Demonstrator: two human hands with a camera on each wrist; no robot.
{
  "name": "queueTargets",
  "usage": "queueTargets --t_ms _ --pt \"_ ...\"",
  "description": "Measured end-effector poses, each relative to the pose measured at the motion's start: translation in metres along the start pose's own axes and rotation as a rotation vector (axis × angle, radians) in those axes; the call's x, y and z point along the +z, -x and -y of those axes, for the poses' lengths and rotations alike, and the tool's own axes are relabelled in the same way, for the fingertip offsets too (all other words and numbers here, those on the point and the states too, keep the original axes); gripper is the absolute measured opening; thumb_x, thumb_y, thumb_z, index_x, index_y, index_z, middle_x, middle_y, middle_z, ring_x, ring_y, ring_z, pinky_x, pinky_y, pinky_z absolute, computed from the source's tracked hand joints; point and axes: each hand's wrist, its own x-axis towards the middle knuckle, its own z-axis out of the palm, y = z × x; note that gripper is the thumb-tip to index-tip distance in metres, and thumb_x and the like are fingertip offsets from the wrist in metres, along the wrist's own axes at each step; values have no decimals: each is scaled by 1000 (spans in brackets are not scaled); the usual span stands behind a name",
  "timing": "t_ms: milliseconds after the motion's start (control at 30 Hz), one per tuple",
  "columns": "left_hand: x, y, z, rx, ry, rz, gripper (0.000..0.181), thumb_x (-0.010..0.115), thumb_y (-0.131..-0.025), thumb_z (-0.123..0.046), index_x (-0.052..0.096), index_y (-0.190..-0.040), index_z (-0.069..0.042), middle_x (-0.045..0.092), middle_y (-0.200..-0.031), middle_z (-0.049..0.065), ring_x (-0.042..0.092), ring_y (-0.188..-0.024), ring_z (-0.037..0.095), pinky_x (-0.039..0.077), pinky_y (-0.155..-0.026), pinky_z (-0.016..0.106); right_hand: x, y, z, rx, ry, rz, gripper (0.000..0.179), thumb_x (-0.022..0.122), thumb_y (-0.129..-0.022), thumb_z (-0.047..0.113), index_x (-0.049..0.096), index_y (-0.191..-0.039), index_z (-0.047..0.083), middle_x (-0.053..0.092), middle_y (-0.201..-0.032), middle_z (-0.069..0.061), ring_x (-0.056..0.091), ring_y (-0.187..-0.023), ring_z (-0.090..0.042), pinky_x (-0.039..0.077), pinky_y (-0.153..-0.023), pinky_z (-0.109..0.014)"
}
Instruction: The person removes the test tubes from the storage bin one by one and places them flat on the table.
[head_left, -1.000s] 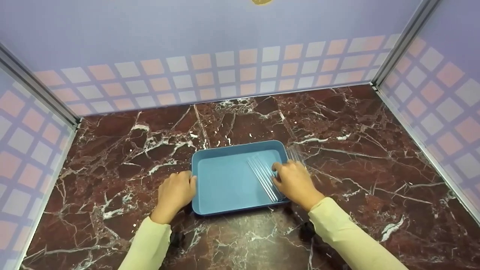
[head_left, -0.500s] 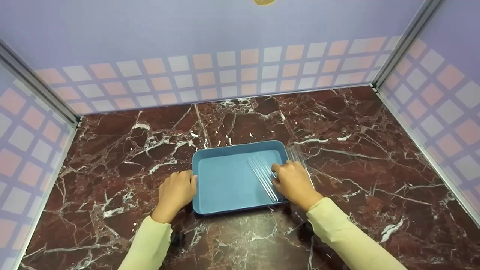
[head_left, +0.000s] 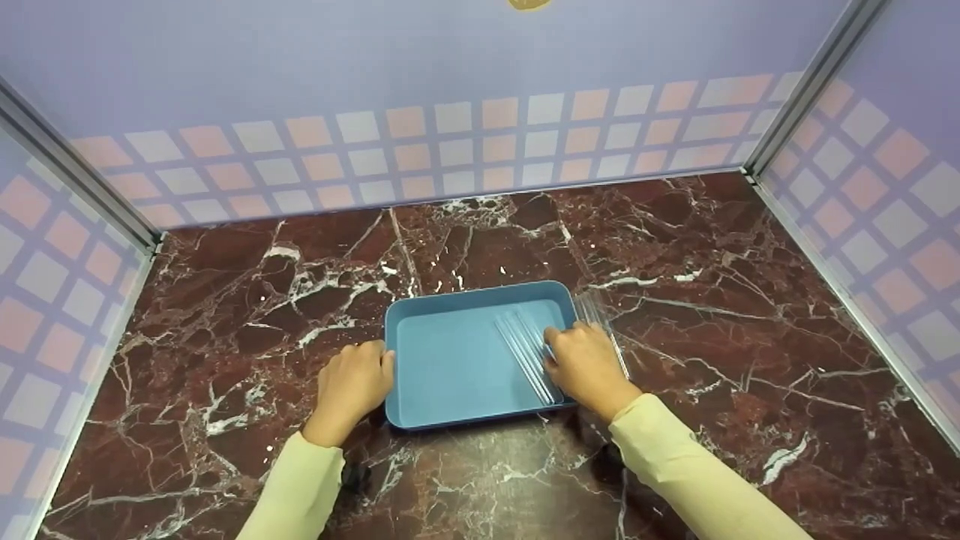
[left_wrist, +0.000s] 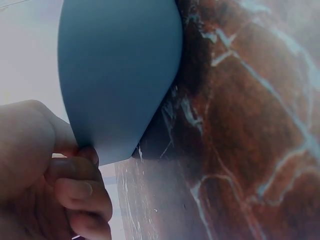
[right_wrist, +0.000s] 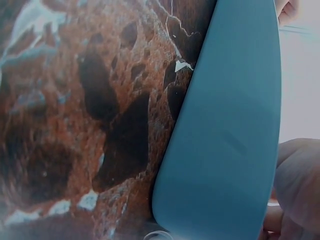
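A blue rectangular tray [head_left: 442,367] sits on the marble-patterned table. At its left end, my left hand [head_left: 352,379] holds the rim; the left wrist view shows the thumb at the edge and the other fingers [left_wrist: 82,195] curled. My right hand [head_left: 589,364] grips the right rim, its thumb and index finger bent over the wall. Inside the tray, several thin clear tubes [head_left: 525,360] lie slanted beside those fingers. More clear tubes [head_left: 592,307] lie just outside the right wall, partly hidden by the right hand. One tube's round end [right_wrist: 159,235] shows in the right wrist view.
Dark red marble-patterned table [head_left: 750,360] surrounds the tray. A lilac back wall [head_left: 450,67] with pink and white squares stands behind it. Side panels [head_left: 885,172] close off the left and right, joined by grey metal posts [head_left: 799,97].
My right hand has shifted slightly toward the front left, so more of the tubes outside the tray shows. The tray and my left hand have stayed nearly in place.
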Motion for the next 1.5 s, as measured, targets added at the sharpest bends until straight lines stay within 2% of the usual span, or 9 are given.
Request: queueTargets --t_ms 400,667,867,1067,1300,1500 --pt "-1 0 1 -7 0 17 35 54 -95 -21 47 -62 -12 48 -56 10 45 -47 25 33 -42 37 1 -3 4 64 43 55 21 76 -74 20 60 -77 6 68 -69 -14 61 -68 -35 41 -70 -43" --pt "-2 0 0 -28 10 40 35 53 -95 -23 46 -62 -12 52 -59 11 49 -49 27 36 -43 40 2 -4 6 80 66 61 23 77 -72 23 61 -75 7 68 -69 -15 62 -66 -34 40 -70 -42" --pt "-2 0 0 -24 12 29 33 54 -94 -23 49 -64 -12 57 -62 14 53 -51 30 39 -44 43 3 -5 7 92 62 81 24 77 -72 25 61 -74 7 68 -69 -15 61 -66 -34 39 -70 -42" --pt "-2 0 1 -23 7 31 34 53 -95 -23 48 -63 -12 54 -60 12 51 -50 29 37 -43 41 5 -5 5 101 36 97 24 76 -73 25 61 -74 5 68 -70 -16 61 -67 -35 41 -70 -43" --pt "-1 0 1 -20 4 25 34 53 -95 -22 49 -63 -12 54 -60 12 50 -49 29 37 -43 41 6 -5 4 109 14 68 22 72 -73 23 58 -72 6 65 -66 -16 60 -65 -35 40 -68 -43" --pt "0 0 1 -5 7 12 36 54 -94 -19 43 -60 -12 43 -53 7 43 -45 24 31 -41 35 7 -4 4 100 -6 -14 20 70 -71 18 53 -66 8 61 -59 -13 59 -60 -35 38 -65 -42"
